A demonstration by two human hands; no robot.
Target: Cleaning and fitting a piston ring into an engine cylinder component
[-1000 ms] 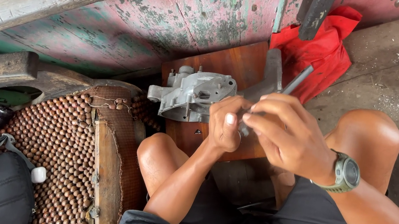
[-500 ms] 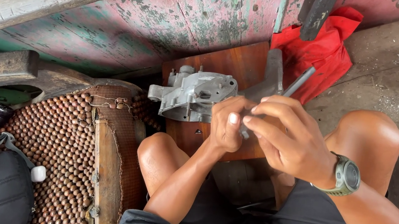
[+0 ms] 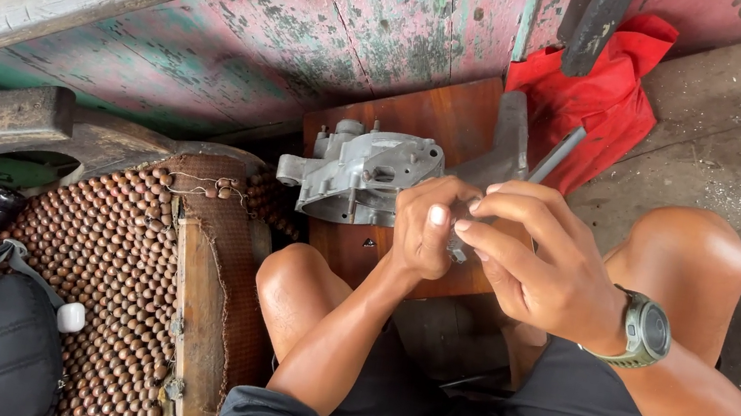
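Hands meet over a wooden board (image 3: 424, 127): the left hand (image 3: 427, 228) is clenched around the edge of a grey metal engine casing (image 3: 361, 174), steadying it, while the right hand (image 3: 541, 267) pinches a thin metal rod (image 3: 555, 156) angled up toward a red cloth (image 3: 611, 88) beyond.

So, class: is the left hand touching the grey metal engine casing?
Touching: the head view shows the left hand with its fingers curled against the grey metal engine casing's right edge.
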